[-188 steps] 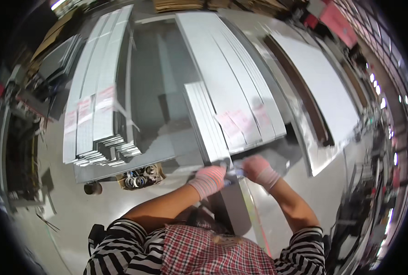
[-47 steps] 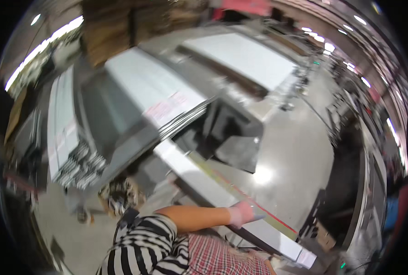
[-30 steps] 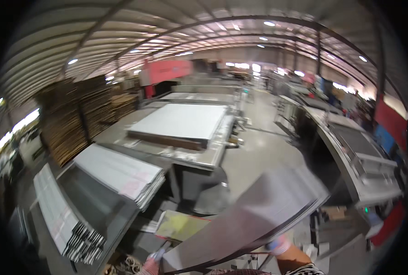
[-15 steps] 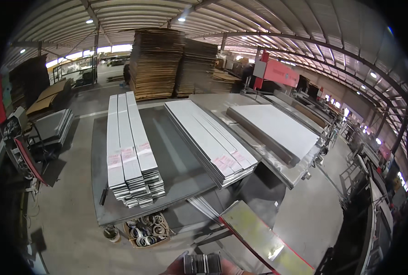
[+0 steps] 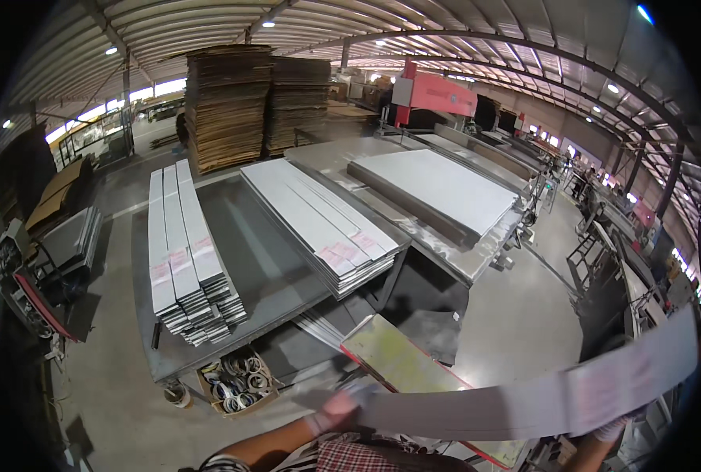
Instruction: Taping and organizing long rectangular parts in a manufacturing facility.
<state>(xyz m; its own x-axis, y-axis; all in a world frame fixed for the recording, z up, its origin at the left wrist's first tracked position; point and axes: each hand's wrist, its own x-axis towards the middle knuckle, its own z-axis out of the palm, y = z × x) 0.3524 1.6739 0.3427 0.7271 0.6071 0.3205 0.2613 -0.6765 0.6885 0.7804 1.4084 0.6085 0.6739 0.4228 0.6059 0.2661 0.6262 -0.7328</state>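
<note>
A long white panel strip [image 5: 476, 411] stretches sideways in front of me, with its far-right end raised and pale red printing near that end. My left hand [image 5: 338, 411] is closed on its left end, the fingers smeared by motion. Below the strip's right part, my right hand [image 5: 612, 429] grips its lower edge, with most of the fingers hidden behind it. Whether more strips lie behind the front one cannot be made out now. Ahead on the grey table [image 5: 268, 259] lie a left stack of white strips [image 5: 179, 236] and a right stack of white strips [image 5: 319, 212].
A box of ring-shaped rolls [image 5: 238, 383] and a small bucket [image 5: 179, 396] stand below the table's near edge. A yellow-green board with red edges [image 5: 401, 354] lies close under the strip. Beyond are a large white sheet [image 5: 437, 189] and tall cardboard stacks [image 5: 228, 110].
The bundle of strips, seen end-on between both hands at the lower edge, has swung sideways and now spans the lower right. My hands have moved apart, and the view has shifted right.
</note>
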